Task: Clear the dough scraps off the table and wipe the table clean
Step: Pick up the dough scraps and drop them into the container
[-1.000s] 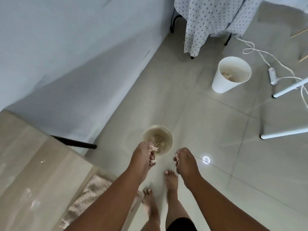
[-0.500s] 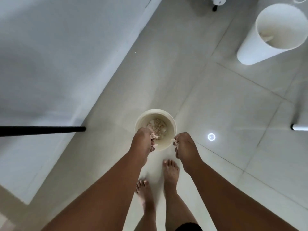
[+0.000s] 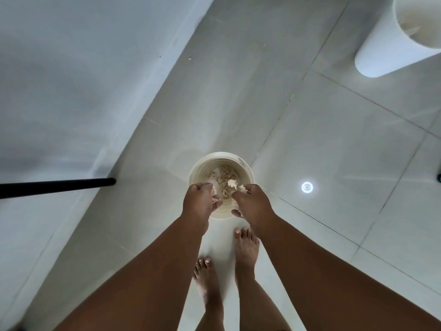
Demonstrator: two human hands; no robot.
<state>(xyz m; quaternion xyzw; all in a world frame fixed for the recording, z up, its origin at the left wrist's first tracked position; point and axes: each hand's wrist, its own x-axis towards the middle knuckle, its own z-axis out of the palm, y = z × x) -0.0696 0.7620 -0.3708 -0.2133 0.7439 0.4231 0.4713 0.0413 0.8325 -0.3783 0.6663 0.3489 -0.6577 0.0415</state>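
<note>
A small cream bucket (image 3: pixel 245 167) stands on the tiled floor right in front of my bare feet, with pale dough scraps (image 3: pixel 225 179) piled inside. Both hands hover over its near rim. My left hand (image 3: pixel 199 203) is curled, and bits of dough (image 3: pixel 214 195) stick out between its fingers. My right hand (image 3: pixel 253 203) is curled too, with dough scraps (image 3: pixel 235 183) clinging at its fingertips over the bucket's opening. The table is out of view.
A taller white bin (image 3: pixel 393 41) stands on the floor at the upper right. A black table leg (image 3: pixel 57 186) runs in from the left edge, ending near the grey wall (image 3: pixel 71 80). A round light reflection (image 3: pixel 307 187) shines on the tile right of the bucket.
The view has tilted down and closed in on the bucket; the table and cloth dropped out of sight. Both hands moved from just before the bucket to over its opening, closer together.
</note>
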